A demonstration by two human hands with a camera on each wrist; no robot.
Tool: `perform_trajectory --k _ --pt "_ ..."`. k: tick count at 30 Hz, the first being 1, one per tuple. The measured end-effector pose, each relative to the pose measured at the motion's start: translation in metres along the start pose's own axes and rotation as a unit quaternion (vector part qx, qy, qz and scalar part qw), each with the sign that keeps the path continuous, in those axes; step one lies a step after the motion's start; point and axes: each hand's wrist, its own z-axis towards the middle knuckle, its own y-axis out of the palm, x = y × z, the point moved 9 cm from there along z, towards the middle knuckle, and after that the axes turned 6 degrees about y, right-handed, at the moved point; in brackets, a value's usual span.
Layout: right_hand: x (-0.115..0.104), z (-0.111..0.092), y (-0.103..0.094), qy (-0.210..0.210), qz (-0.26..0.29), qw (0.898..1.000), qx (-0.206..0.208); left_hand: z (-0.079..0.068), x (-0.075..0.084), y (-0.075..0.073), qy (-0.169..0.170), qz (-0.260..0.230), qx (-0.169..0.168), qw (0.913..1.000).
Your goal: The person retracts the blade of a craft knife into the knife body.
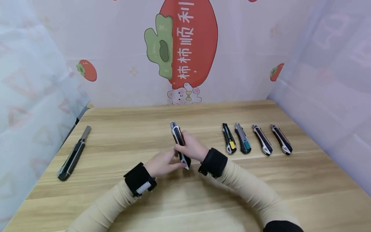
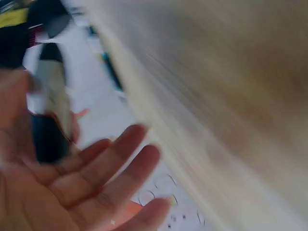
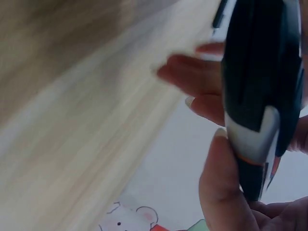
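Note:
In the head view my right hand (image 1: pixel 193 146) grips a black-and-white utility knife (image 1: pixel 177 133) at mid-table, its front end toward the back wall. My left hand (image 1: pixel 164 163) is at the knife's lower end, its thumb seeming to touch it. The left wrist view has the left hand's fingers (image 2: pixel 139 159) spread and fairly straight, beside the blurred knife (image 2: pixel 52 91). Close up in the right wrist view, the right thumb (image 3: pixel 219 183) lies against the knife (image 3: pixel 260 72), and the left hand's fingers (image 3: pixel 187 77) extend behind it.
At the table's left lies a larger black utility knife (image 1: pixel 73 156), blade out. On the right, several knives lie in a row: one with a yellow slider (image 1: pixel 229 138), one with a teal end (image 1: pixel 242 138), and black-and-white ones (image 1: pixel 262 140). Printed cloth (image 1: pixel 116 80) surrounds the wooden table (image 1: pixel 130 129).

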Motion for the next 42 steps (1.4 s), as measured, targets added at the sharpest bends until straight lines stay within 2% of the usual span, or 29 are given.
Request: perform_trajectory --k 2,5,7,9,12,14,15,18,21,25,27,29,33,35,39,42 --pt "0.002 0.008 -0.002 0.015 -0.007 1.0 -0.018 0.001 -0.007 -0.006 -0.01 0.075 -0.02 0.997" --pt "0.009 0.021 -0.014 0.051 -0.034 0.998 -0.023 0.003 -0.025 -0.023 -0.035 0.181 -0.039 0.9821" --pt "0.018 0.028 -0.023 0.074 -0.065 0.995 -0.023 0.001 -0.048 -0.042 -0.062 0.243 -0.03 0.9676" --pt "0.03 0.034 -0.031 0.1 -0.091 0.99 -0.028 -0.01 -0.076 -0.066 -0.092 0.285 -0.001 0.9541" --pt "0.053 0.038 -0.04 0.133 -0.108 0.984 -0.042 -0.045 -0.124 -0.102 -0.154 0.3 0.038 0.9405" --pt "0.07 0.039 -0.045 0.158 -0.102 0.981 -0.053 -0.077 -0.153 -0.125 -0.207 0.293 0.057 0.9319" --pt "0.079 0.039 -0.047 0.171 -0.097 0.979 -0.057 -0.094 -0.166 -0.137 -0.233 0.297 0.064 0.9237" --pt "0.102 0.039 -0.058 0.204 -0.095 0.973 -0.055 -0.143 -0.198 -0.167 -0.3 0.288 0.077 0.9062" --pt "0.118 0.04 -0.066 0.23 -0.101 0.967 -0.048 -0.184 -0.223 -0.185 -0.351 0.266 0.076 0.8945" --pt "0.132 0.042 -0.069 0.255 -0.113 0.959 -0.047 -0.223 -0.244 -0.188 -0.412 0.202 0.054 0.8868" --pt "0.135 0.042 -0.068 0.262 -0.119 0.957 -0.048 -0.235 -0.248 -0.186 -0.436 0.18 0.046 0.8804" --pt "0.136 0.042 -0.068 0.265 -0.132 0.954 -0.047 -0.242 -0.249 -0.184 -0.448 0.169 0.037 0.8771" --pt "0.135 0.042 -0.065 0.259 -0.15 0.953 -0.049 -0.244 -0.246 -0.181 -0.456 0.181 0.008 0.8713" --pt "0.135 0.041 -0.064 0.259 -0.16 0.951 -0.052 -0.242 -0.245 -0.179 -0.453 0.185 -0.011 0.8721" --pt "0.137 0.042 -0.062 0.26 -0.183 0.947 -0.053 -0.237 -0.246 -0.175 -0.445 0.171 -0.04 0.8783" --pt "0.137 0.043 -0.062 0.264 -0.191 0.944 -0.049 -0.233 -0.247 -0.173 -0.43 0.163 -0.041 0.887"
